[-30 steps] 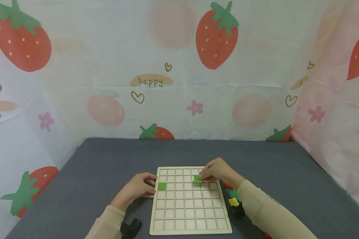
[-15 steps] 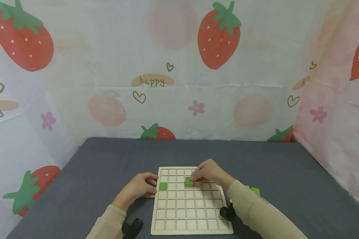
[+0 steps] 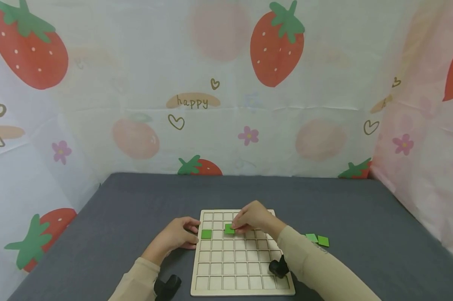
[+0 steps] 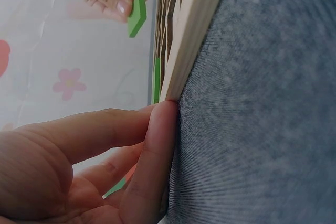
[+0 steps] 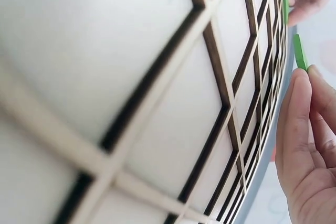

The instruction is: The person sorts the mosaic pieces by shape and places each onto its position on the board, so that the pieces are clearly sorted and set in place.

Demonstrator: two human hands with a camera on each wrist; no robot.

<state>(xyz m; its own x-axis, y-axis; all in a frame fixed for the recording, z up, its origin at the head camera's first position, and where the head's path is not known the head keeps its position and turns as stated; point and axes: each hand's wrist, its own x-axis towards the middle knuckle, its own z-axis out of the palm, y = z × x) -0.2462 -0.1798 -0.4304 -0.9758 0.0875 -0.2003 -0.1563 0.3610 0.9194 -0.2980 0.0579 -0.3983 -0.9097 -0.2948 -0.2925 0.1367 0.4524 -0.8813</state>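
I see the right hand (image 3: 253,217) pinching a green tile (image 3: 229,228) just above the wooden grid board (image 3: 241,267), lower middle of the frame (tile tilted, not seated). The left hand (image 3: 175,236), holding nothing, presses its fingers on the board's left edge beside a placed green tile (image 3: 206,234).

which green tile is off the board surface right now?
The green tile pinched in the right hand, held above the grid board. The seated tile sits in a left-column cell; two loose tiles lie on the grey table.
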